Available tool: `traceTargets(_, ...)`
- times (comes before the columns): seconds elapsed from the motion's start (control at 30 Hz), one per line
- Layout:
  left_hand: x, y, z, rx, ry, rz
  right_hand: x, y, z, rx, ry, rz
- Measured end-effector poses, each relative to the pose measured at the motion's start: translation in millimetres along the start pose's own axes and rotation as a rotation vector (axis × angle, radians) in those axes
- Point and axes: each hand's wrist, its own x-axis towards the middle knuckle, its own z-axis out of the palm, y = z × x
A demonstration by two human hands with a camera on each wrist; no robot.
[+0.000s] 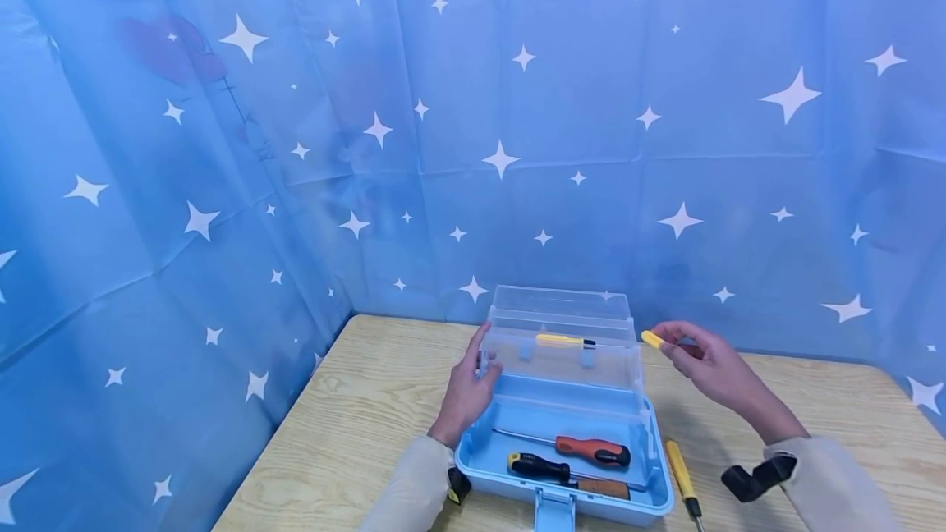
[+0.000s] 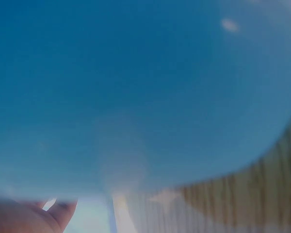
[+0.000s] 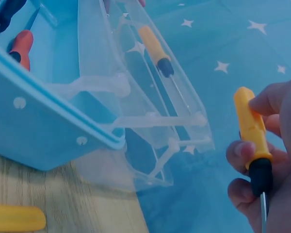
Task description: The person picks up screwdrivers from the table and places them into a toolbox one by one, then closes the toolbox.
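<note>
My right hand [image 1: 702,360] holds a yellow-handled screwdriver [image 3: 252,128] by its handle, beside the right end of the toolbox's translucent tray [image 1: 510,351]. At that tray's left edge, my left hand [image 1: 469,392] grips with thumb and fingers. Another yellow-handled screwdriver [image 1: 562,341] lies in the tray. Below, the light blue toolbox [image 1: 476,479] stands unlatched, holding a red-and-black screwdriver [image 1: 591,450], a black-handled screwdriver [image 1: 538,466] and a brown-handled tool [image 1: 602,488]. Mostly the toolbox's blue side fills the left wrist view, with part of the left hand at its lower corner.
On the wooden table [image 1: 332,417], a yellow-handled screwdriver [image 1: 680,470] lies just right of the toolbox. The box's front latch [image 1: 554,511] hangs down. A blue star-patterned curtain [image 1: 458,105] stands behind the table and along its left.
</note>
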Motion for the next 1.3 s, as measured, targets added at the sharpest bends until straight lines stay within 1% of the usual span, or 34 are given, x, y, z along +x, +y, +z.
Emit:
traceTargets(0.13,0.6,-1.7,0.2,-0.005,-0.001,0.006,4.1,-4,3,0.003,-0.009,-0.008)
traceTargets(0.37,0.8,-0.1,0.1,-0.002,0.007,0.008,12.8,-7,8,0.022,-0.028,-0.063)
traceTargets(0.73,1.2,-0.3,-0.7,0.011,0.005,0.023,24.5,-21,17,0.019,-0.023,-0.077)
traceTargets(1.03,1.2,-0.4,-0.4,0.004,0.007,0.011,36.9,-28,26,0.055,-0.068,-0.095)
traceTargets(1.3,0.8,0.3,0.5,0.005,0.012,0.001,47.1,-32,35,0.077,-0.082,-0.095)
